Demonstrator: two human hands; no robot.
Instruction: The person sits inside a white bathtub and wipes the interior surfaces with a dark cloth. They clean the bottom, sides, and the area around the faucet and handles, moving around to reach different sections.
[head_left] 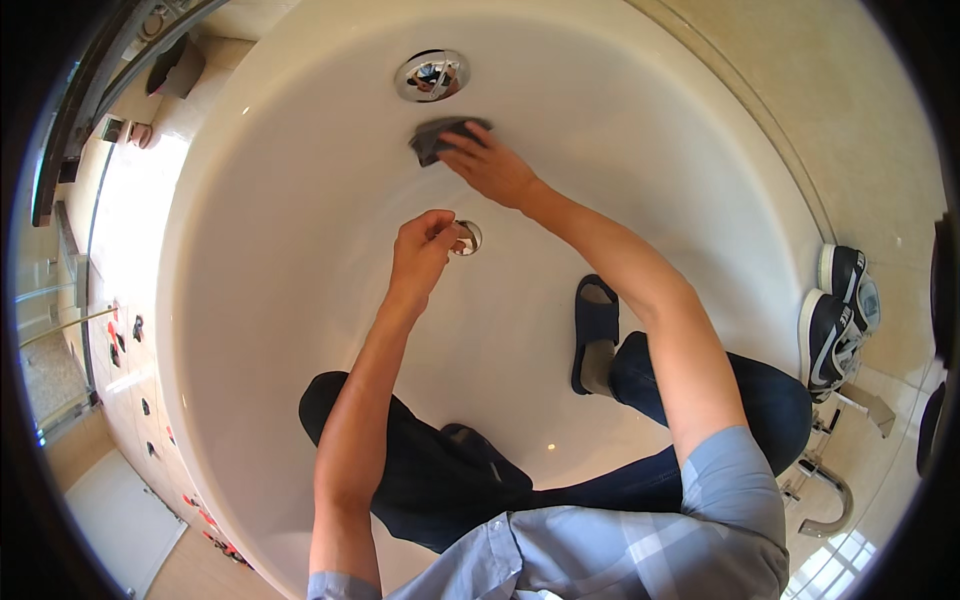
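Note:
I crouch inside a white bathtub (300, 250). My right hand (490, 165) presses a grey cloth (440, 137) flat against the tub wall, just below the round chrome overflow cover (432, 75). My left hand (422, 250) reaches down to the chrome drain plug (468, 237) in the tub floor, with its fingers curled around the plug's left side. The cloth lies partly under my right fingers.
My foot in a dark slipper (594, 330) stands on the tub floor, with my knees in dark trousers below it. A pair of sneakers (840, 315) sits on the tiled ledge at the right. A chrome tap (830, 490) is at the lower right.

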